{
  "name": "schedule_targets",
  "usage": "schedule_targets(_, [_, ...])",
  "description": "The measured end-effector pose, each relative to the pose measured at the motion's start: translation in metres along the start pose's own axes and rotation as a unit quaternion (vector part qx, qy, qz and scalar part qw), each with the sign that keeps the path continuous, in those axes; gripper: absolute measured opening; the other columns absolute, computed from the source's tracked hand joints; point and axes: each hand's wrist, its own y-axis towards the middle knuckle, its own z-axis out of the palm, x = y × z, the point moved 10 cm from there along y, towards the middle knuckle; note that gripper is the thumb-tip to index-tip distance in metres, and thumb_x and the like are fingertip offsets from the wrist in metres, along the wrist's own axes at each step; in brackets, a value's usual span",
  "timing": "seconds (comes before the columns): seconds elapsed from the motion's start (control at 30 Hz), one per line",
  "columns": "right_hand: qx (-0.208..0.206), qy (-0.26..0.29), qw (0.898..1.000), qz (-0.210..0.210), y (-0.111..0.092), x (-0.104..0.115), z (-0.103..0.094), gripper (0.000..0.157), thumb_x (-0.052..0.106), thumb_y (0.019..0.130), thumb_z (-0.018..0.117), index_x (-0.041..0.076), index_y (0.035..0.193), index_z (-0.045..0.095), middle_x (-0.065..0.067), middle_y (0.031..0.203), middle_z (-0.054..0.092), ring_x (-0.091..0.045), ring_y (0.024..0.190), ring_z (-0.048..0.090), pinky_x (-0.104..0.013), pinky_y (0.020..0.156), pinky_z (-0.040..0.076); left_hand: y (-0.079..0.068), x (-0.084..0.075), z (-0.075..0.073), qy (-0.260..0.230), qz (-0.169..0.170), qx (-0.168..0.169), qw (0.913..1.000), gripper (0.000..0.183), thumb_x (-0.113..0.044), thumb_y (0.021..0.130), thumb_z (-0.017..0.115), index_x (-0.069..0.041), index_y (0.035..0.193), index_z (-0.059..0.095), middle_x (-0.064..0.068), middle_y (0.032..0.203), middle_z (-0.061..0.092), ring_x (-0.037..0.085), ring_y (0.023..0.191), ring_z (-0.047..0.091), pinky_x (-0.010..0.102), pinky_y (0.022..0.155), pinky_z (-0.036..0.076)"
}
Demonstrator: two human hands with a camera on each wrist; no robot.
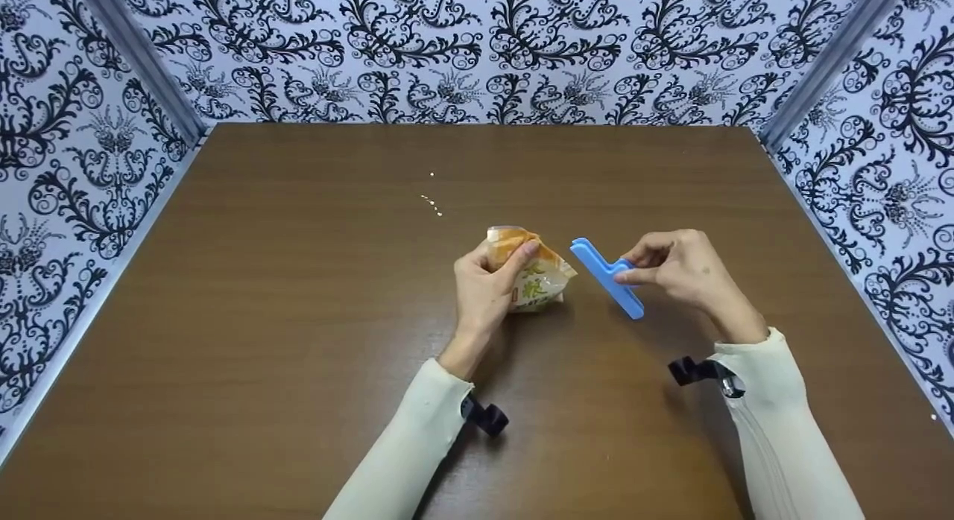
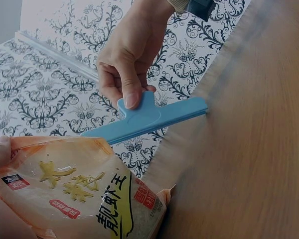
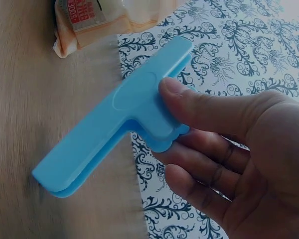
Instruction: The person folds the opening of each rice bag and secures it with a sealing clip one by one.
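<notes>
My left hand grips the top of a plastic food bag, thumb across its orange folded end. Yellow and black printed characters and red labels cover the bag's front in the left wrist view. To its right, my right hand pinches the handle of a blue bag clip between thumb and fingers. The long bar of the clip slants across the right wrist view, its two halves lying close together. A small gap separates clip and bag in the head view.
Several small white grains lie on the brown table beyond the left hand. Patterned black-and-white walls enclose the table at the back and both sides. Black wrist mounts stick out from both sleeves.
</notes>
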Motion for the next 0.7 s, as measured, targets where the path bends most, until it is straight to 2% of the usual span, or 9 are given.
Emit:
schedule_targets(0.17, [0.010,0.003,1.000,0.000,-0.0028,0.0012,-0.0002,0.019,0.021,0.078,0.094,0.010,0.087,0.082,-0.005,0.076,0.074,-0.009,0.063,0.056,-0.021,0.056,0.045,-0.0006,-0.0005,-0.0007,-0.003,0.000,-0.002,1.0000,0.018,-0.014,0.088,0.085,0.001,0.094,0.078,0.004,0.082,0.076,0.010,0.071,0.069,0.026,0.065,0.056])
schedule_targets(0.43, [0.023,0.013,1.000,0.002,-0.0064,0.0027,0.0013,0.021,0.023,0.075,0.096,0.011,0.086,0.083,-0.004,0.078,0.077,-0.006,0.063,0.057,-0.020,0.056,0.046,-0.0006,-0.0013,-0.0014,0.008,0.000,-0.005,1.0000,0.019,-0.014,0.087,0.085,0.002,0.095,0.078,0.007,0.082,0.078,0.009,0.071,0.069,0.025,0.065,0.057])
schedule_targets(0.7, [0.041,0.019,0.999,0.003,-0.0090,0.0038,0.0041,0.022,0.027,0.073,0.096,0.015,0.087,0.084,-0.005,0.084,0.079,-0.004,0.064,0.059,-0.020,0.058,0.048,-0.0005,-0.0040,-0.0003,0.012,0.016,0.002,0.9998,0.019,-0.015,0.088,0.084,0.000,0.099,0.079,0.006,0.083,0.077,0.009,0.071,0.069,0.026,0.066,0.057])
